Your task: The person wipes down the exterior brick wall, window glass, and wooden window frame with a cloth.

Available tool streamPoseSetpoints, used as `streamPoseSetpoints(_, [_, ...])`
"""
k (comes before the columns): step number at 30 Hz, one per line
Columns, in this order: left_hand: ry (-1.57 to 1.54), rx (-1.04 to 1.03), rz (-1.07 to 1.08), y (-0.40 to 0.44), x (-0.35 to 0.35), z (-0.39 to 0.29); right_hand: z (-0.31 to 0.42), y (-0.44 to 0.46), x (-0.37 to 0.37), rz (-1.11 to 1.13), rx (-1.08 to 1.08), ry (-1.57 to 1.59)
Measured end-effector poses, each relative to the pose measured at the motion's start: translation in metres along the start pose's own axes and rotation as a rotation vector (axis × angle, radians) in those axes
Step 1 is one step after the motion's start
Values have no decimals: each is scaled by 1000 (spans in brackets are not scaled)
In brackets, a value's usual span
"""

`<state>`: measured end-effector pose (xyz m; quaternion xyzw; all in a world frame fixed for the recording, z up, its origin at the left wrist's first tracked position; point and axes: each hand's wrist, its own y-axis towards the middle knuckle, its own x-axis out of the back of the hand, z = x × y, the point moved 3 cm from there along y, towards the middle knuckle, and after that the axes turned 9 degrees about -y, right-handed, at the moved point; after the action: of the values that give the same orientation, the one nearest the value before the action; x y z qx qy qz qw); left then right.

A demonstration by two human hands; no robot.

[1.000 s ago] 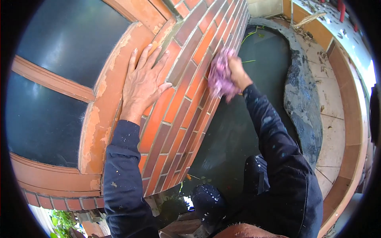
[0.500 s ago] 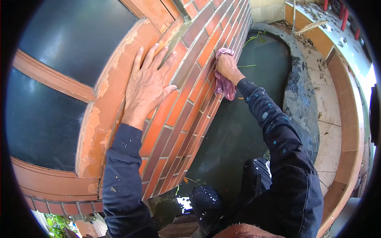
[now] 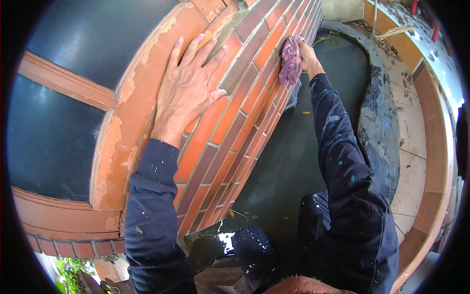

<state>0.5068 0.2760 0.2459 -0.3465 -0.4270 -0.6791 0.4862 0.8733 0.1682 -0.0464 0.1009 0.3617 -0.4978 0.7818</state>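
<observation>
My left hand lies flat with fingers spread, across the edge of the orange window frame and the brick wall. It holds nothing. Farther along the wall, my right hand grips a crumpled purple-pink cloth, which rests against the bricks near the wall's far side. The cloth covers part of the bricks behind it, and some of my right fingers are hidden by it.
Dark water lies below the wall, bordered by a rough grey stone rim. Beyond are a tiled ledge with dry leaves and a low curved wall. Dark glass panes stand at the left. Green leaves show at the lower left.
My right hand has moved up and slightly right with the cloth, while my left hand stays spread on the wall. The camera view has shifted a little.
</observation>
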Motion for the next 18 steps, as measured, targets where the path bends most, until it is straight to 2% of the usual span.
streamPoseSetpoints(4, [10, -13, -25, -2, -1, 1, -9, -32, 0, 150, -99, -66])
streamPoseSetpoints(6, [3, -19, -29, -3, 0, -1, -19, -72, -7, 170, -191, -196])
streamPoseSetpoints(8, [2, -14, -4, -1, 2, -2, -63, -69, 4, 110, -157, -371])
streamPoseSetpoints(10, [5, -12, 1, -3, 3, -3, -65, -129, -15, 197, -301, -460])
streamPoseSetpoints(11, [15, -11, 13, -1, 5, -3, -62, -133, -15, 198, -290, -459])
streamPoseSetpoints(13, [16, -13, 13, -1, 6, -5, -52, -130, -24, 223, 123, -1176])
streamPoseSetpoints(15, [18, -19, 24, -2, 7, -5, -18, -116, -37, 54, -41, -452])
streamPoseSetpoints(16, [24, -16, 29, -2, 6, -3, -1, -105, -43, 91, -144, -72])
streamPoseSetpoints(17, [13, -22, 12, -1, 4, -2, 15, -80, -46, 75, -18, 84])
streamPoseSetpoints(18, [-2, -26, -3, -1, 2, -1, 25, -48, -45, 0, 63, 82])
